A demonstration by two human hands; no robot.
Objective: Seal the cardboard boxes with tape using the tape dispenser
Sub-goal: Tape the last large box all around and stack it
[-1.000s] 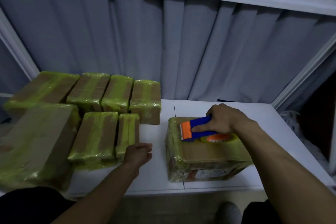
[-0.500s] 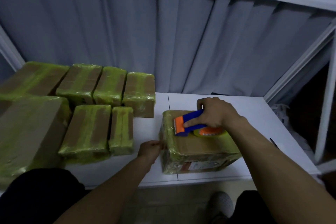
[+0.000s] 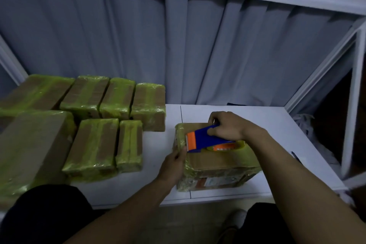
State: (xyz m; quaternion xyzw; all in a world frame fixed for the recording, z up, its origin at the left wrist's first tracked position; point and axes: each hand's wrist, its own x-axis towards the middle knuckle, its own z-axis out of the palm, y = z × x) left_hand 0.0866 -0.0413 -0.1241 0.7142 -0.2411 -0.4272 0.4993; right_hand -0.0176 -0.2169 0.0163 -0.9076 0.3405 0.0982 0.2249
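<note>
A cardboard box (image 3: 221, 160) wrapped in yellow-green tape sits on the white table (image 3: 257, 117), near its front edge. On top of the box lies a blue and orange tape dispenser (image 3: 200, 140) with a roll of tape at its rear. My right hand (image 3: 227, 127) grips the dispenser's blue handle. My left hand (image 3: 174, 164) rests against the box's left side, just under the dispenser's orange front end, with fingers touching the taped edge.
Several taped boxes (image 3: 93, 144) stand in two rows on the left of the table, with a larger box (image 3: 31, 144) at the far left. A grey curtain hangs behind. A white frame (image 3: 350, 105) rises at the right. A dark pen-like item (image 3: 296, 156) lies by the right edge.
My left hand moved right from the table to the box's left side. The dispenser slid a little toward the box's left edge under my right hand.
</note>
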